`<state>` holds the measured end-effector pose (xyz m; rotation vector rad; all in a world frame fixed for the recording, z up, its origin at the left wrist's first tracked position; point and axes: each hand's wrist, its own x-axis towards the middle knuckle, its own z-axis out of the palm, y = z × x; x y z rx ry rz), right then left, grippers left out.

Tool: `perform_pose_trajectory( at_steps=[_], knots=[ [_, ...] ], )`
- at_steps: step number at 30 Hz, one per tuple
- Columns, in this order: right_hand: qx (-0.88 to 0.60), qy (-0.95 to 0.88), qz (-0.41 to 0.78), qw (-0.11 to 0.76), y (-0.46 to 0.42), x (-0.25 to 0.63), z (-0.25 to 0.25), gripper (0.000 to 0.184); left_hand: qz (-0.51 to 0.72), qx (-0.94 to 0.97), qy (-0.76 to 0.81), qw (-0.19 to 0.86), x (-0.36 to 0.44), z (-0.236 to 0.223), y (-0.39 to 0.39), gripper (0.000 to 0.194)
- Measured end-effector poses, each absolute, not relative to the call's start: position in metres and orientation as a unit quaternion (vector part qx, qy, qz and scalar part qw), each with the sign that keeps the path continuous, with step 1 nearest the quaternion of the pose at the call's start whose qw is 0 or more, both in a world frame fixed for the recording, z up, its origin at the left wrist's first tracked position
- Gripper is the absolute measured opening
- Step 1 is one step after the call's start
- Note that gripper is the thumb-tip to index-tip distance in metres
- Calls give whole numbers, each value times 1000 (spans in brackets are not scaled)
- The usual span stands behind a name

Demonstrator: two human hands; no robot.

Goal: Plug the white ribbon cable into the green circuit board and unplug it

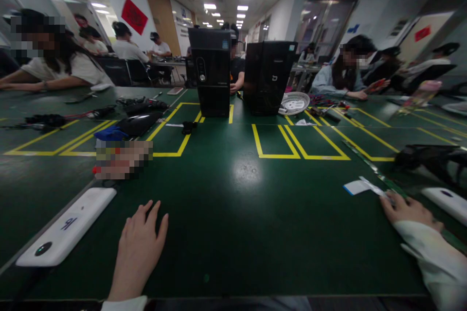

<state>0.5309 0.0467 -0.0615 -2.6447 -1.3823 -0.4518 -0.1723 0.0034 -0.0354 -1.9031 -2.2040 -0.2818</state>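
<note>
My left hand (140, 240) lies palm down on the green table, fingers loosely apart, holding nothing. A white oblong device (67, 228) with a round lens-like spot is to its left. At the right, my right hand (412, 211) has its fingers closed around a long, narrow circuit board strip (372, 167) that slants away toward the table's middle. From that strip a white flat ribbon cable (359, 186) with a blue end sticks out left of my thumb. My fingers partly cover the strip where I grip it. A second white device (447, 204) lies just beyond my right hand.
Two black computer towers (209, 73) stand at the far side, beside a white round basket (294, 103). Yellow tape rectangles (279, 156) mark the table. Black cables (47, 121), a black mouse-shaped object (140, 124) and a dark plastic part (430, 158) lie around. Several people sit nearby.
</note>
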Motion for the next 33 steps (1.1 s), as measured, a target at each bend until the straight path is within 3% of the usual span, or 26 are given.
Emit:
perform_pose_trajectory(
  at_steps=[3,7,17,26,33],
  knots=[
    [-886,-443,-128,54,44,519,-53,67,-97,-646,-749,112,-173,-37,3,66],
    [-797,-582,-153,54,54,504,-49,53,-94,-648,-748,104,-175,-38,4,67],
    [-526,-818,-62,224,88,352,-48,44,-100,-647,-750,99,-172,-35,2,63],
    [-380,-893,-1,239,112,209,-41,39,-106,-645,-750,104,-167,-29,1,61],
    [-311,-921,38,230,97,148,-30,39,-95,-645,-751,109,-169,-33,2,61]
  ],
)
